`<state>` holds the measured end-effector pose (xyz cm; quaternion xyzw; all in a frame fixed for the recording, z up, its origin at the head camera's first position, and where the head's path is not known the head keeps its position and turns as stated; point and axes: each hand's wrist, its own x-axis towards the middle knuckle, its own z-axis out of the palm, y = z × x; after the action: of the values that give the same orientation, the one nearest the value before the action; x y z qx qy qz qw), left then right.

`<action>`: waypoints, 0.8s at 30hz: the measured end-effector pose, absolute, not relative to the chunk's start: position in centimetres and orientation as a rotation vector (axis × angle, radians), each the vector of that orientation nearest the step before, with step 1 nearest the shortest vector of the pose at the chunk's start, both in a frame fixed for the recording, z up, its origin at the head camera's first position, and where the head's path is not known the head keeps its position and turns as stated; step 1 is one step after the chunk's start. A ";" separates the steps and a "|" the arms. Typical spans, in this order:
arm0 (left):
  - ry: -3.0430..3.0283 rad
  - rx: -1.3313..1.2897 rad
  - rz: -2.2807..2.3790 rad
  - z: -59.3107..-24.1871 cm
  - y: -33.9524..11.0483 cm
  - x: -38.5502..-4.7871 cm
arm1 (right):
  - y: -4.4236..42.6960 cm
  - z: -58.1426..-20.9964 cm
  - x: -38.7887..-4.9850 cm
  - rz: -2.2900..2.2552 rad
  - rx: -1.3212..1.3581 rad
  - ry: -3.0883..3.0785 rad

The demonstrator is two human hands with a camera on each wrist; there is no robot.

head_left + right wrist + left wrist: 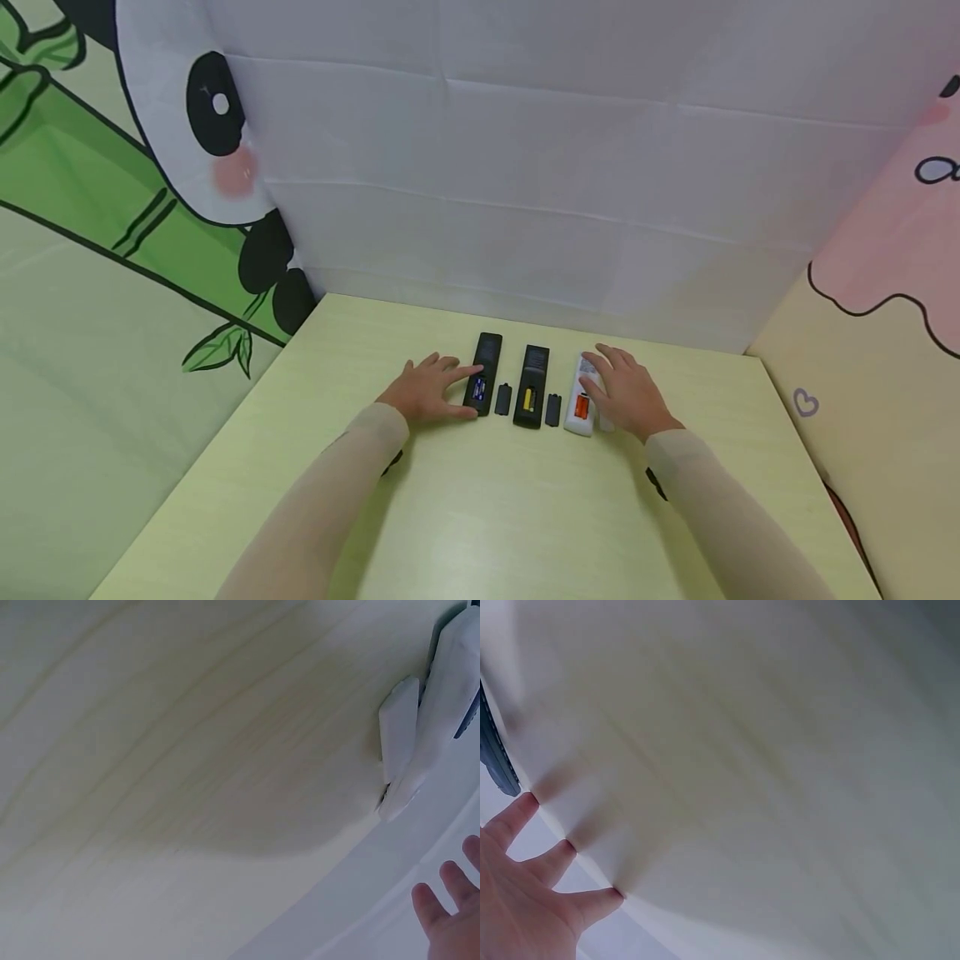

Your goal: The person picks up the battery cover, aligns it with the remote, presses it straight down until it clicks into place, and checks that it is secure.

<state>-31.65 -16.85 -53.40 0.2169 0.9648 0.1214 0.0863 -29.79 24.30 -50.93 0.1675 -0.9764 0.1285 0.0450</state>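
Three remotes lie in a row, battery compartments showing: a black one (487, 354) at the left, a second black one (535, 367) in the middle with a yellow battery, and a white one (577, 422) with orange in its compartment. My left hand (429, 390) has its fingers spread, thumb and index at the left remote's edge; in the left wrist view its other fingertips (570, 846) meet the table. My right hand (628, 392) is spread over the white remote's right side. In the right wrist view, a white cover (399, 727) lies beside the white remote (442, 705).
Two small black covers lie on the table (480, 517): one (503, 399) between the black remotes, another (553, 410) between the middle and white ones. A white cloth wall (525, 183) stands behind the table's back edge, with printed cloths at both sides.
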 end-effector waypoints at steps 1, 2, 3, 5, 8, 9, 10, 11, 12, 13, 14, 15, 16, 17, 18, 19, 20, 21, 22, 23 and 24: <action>2.875 0.647 0.364 -53.4 -16.8 -31.6 | 24.2 -50.9 -29.8 0.401 0.514 -2.985; 2.874 0.647 0.368 -53.4 -16.8 -31.6 | 24.1 -50.9 -29.9 0.402 0.520 -2.985; 2.874 0.648 0.370 -53.4 -16.8 -31.6 | 24.0 -51.0 -29.9 0.408 0.522 -2.988; 2.874 0.648 0.371 -53.4 -16.8 -31.6 | 23.8 -50.9 -29.9 0.426 0.529 -2.988; 2.873 0.645 0.369 -53.3 -16.7 -31.5 | 23.5 -50.8 -30.0 0.453 0.551 -2.982; 2.871 0.644 0.370 -53.2 -16.7 -31.5 | 23.4 -50.8 -30.0 0.463 0.560 -2.982; 2.871 0.644 0.369 -53.2 -16.7 -31.4 | 23.3 -50.7 -29.9 0.470 0.571 -2.979; 2.870 0.644 0.370 -53.1 -16.6 -31.4 | 23.2 -50.7 -29.9 0.478 0.582 -2.977; 2.870 0.646 0.373 -53.1 -16.6 -31.3 | 23.1 -50.6 -29.9 0.484 0.590 -2.978; 2.869 0.647 0.376 -53.0 -16.6 -31.2 | 23.0 -50.6 -29.9 0.484 0.601 -2.976; 2.869 0.649 0.374 -53.0 -16.6 -31.2 | 22.9 -50.5 -29.9 0.479 0.611 -2.973; 2.870 0.652 0.369 -53.0 -16.6 -31.2 | 22.8 -50.5 -29.9 0.480 0.617 -2.973; 2.871 0.654 0.364 -53.0 -16.6 -31.2 | 22.7 -50.4 -29.9 0.477 0.622 -2.970; 2.873 0.657 0.360 -53.0 -16.6 -31.2 | 22.6 -50.4 -30.0 0.472 0.628 -2.967; 2.874 0.658 0.358 -53.0 -16.6 -31.3 | 22.5 -50.4 -30.0 0.471 0.633 -2.963; 2.875 0.658 0.358 -53.1 -16.6 -31.3 | 22.3 -50.3 -30.0 0.470 0.637 -2.960; 2.875 0.658 0.354 -53.1 -16.6 -31.3 | 22.2 -50.3 -30.0 0.466 0.643 -2.959; 2.876 0.659 0.351 -53.2 -16.6 -31.3 | 22.1 -50.3 -30.0 0.463 0.650 -2.959; 2.877 0.659 0.356 -53.2 -16.6 -31.4 | 22.0 -50.3 -30.1 0.459 0.657 -2.959; 2.879 0.659 0.357 -53.2 -16.7 -31.4 | 21.9 -50.4 -30.1 0.459 0.663 -2.962; 2.880 0.661 0.358 -53.3 -16.7 -31.4 | 21.7 -50.4 -30.1 0.459 0.672 -2.964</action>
<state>-31.36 -16.67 -53.27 0.2212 0.9643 0.1199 0.0826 -30.13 21.75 -50.37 0.2186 -0.9637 0.1494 0.0341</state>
